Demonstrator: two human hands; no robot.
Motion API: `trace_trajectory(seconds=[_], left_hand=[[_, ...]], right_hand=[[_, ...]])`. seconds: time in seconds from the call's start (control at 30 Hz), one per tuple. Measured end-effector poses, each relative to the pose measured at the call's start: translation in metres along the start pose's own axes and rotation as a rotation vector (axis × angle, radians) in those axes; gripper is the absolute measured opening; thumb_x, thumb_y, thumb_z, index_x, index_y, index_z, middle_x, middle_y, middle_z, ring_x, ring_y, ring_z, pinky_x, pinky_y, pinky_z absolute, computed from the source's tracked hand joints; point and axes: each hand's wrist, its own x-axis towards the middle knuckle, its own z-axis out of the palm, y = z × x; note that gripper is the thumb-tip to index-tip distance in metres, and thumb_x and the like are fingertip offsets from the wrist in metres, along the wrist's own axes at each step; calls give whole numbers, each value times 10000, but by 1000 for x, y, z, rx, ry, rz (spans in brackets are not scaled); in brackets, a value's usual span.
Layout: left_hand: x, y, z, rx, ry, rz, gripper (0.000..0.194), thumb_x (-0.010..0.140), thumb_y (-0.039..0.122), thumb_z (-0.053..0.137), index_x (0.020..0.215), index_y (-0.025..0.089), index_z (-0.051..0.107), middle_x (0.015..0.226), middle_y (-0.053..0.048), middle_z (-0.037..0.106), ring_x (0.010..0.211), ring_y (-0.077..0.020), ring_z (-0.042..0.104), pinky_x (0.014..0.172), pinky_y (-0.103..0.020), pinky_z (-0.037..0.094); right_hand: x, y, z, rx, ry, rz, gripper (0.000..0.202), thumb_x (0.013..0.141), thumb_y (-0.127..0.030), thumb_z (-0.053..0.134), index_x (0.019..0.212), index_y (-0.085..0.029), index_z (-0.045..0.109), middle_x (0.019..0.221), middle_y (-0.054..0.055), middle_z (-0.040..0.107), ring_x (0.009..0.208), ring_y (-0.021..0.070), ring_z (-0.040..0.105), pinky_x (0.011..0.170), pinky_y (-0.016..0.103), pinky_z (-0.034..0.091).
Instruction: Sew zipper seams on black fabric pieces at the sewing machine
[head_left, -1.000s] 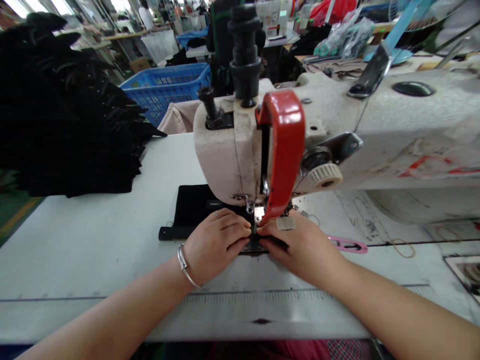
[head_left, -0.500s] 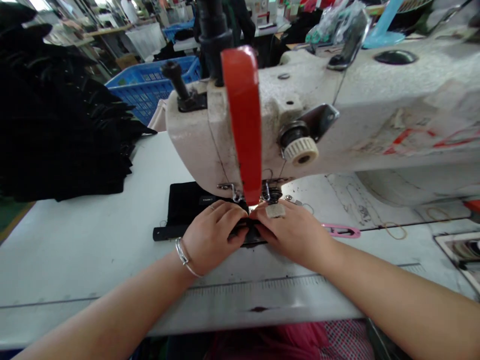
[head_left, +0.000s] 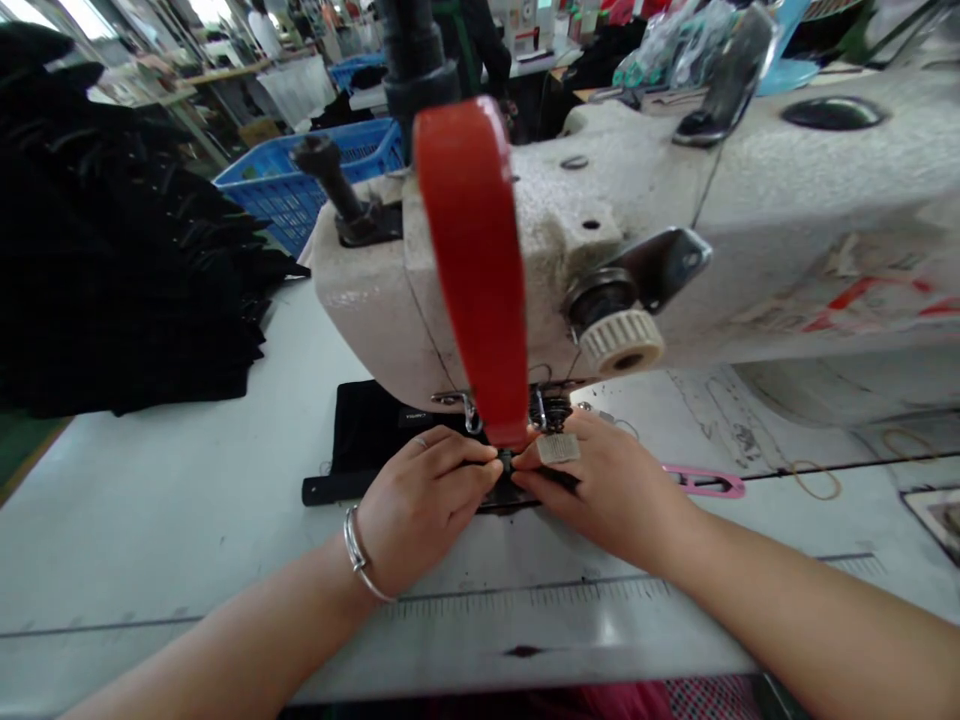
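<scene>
A black fabric piece (head_left: 367, 425) with a small label and a strip along its near edge lies under the sewing machine's head (head_left: 375, 285). At its near edge, just below the red guard (head_left: 472, 270), my left hand (head_left: 431, 495) pinches the black cloth between thumb and forefinger. From the other side my right hand (head_left: 607, 485), with a pale block-like piece on one finger, grips the same cloth, thumb and fingers closed. The fingertips of both hands almost meet by the presser foot. The needle is hidden behind the guard and fingers.
A tall pile of black cloth pieces (head_left: 127, 260) stands at the left of the white table (head_left: 150, 540). Behind the machine is a blue basket (head_left: 277, 185). A pink clip (head_left: 709, 482) and a rubber band (head_left: 817, 482) lie right of my right hand. A person stands in the background.
My view has shifted slightly, so the machine looks larger and the hands sit lower. My left fingers have straightened into a tighter pinch at the cloth's edge.
</scene>
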Motion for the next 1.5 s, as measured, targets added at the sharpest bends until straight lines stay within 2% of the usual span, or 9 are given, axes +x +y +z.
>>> trace_trajectory(seconds=[0.1,0.27,0.43,0.57,0.97,1.13,1.33,1.5], left_hand=[[2,2,1,-14,-16,-36,89,908,116,586,942,149,661,970,-24,677,874,-138,623,855,-294,517],[3,4,2,20,3,-37,77,911,119,563,916,133,638,980,-48,677,877,-157,614,848,-302,528],[0,4,3,-35,-30,-81,105,895,93,556,941,139,640,998,-38,685,896,-169,621,855,-319,531],[-1,3,3,-73,-38,-134,162,869,58,546,950,156,646,1035,-29,690,922,-185,630,856,-338,529],[0,1,8,-13,47,-54,164,843,54,539,892,174,639,983,-33,691,896,-170,622,830,-301,527],[3,-3,8,-10,45,-70,187,817,38,550,880,179,655,959,-31,690,901,-159,618,858,-303,522],[8,-13,10,-2,24,-53,186,793,35,567,864,169,675,951,-29,702,868,-164,622,852,-307,528],[9,-13,9,13,50,-44,206,841,44,531,884,173,686,957,-32,711,890,-151,639,879,-301,535]], right_hand=[[0,0,1,3,-1,12,13,833,-189,666,831,-191,679,831,14,657,822,160,575,754,273,462],[0,-2,1,-22,-49,40,96,790,-139,681,878,-177,673,897,31,669,882,192,588,796,311,476],[-2,-5,0,5,-95,63,89,841,-156,648,915,-189,685,965,48,671,890,214,589,776,348,487],[-4,-5,1,0,-64,15,92,875,-159,609,923,-184,684,981,69,671,912,233,599,769,368,497],[-7,-3,5,-12,-56,-22,144,926,-201,551,939,-176,692,964,84,677,905,223,632,774,388,528],[-5,-1,6,-47,-62,-33,160,932,-188,532,938,-159,689,942,90,685,893,234,649,775,405,542],[3,1,7,-135,11,-71,148,901,-148,559,961,-142,694,998,110,697,896,266,653,768,421,557],[3,2,7,-141,3,-78,155,910,-151,544,976,-135,684,1013,113,698,910,255,662,776,415,561]])
